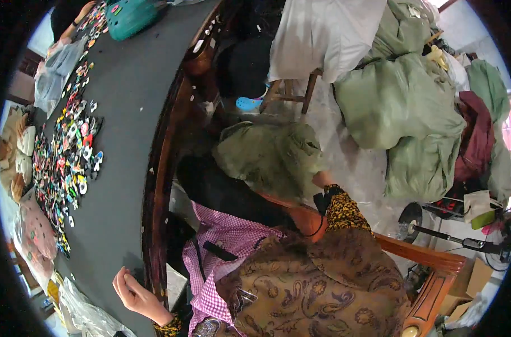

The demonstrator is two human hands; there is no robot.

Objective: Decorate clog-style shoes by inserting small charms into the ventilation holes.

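My left hand (136, 295) is over the near edge of the grey tabletop (118, 185), its fingers loosely bent and apart from the thumb, with nothing visible in them. Reaching out to the right, my right hand (323, 179) is closed at the side of an olive-green cloth sack (272, 154). It appears to grip the sack's fabric, though the fingertips are hidden. The sack stands bunched up beside my black-clothed leg. Many small colourful shoe charms (70, 157) lie in a long heap along the table's far side.
A teal clog (131, 18) lies at the table's top end, near another person's hand (86, 10). Filled plastic bags (36, 238) line the far side. A wooden stool (292, 92), a blue clog (248, 103) and large green sacks (401, 106) stand right of the table. My wooden bench (418, 254) has a raised arm.
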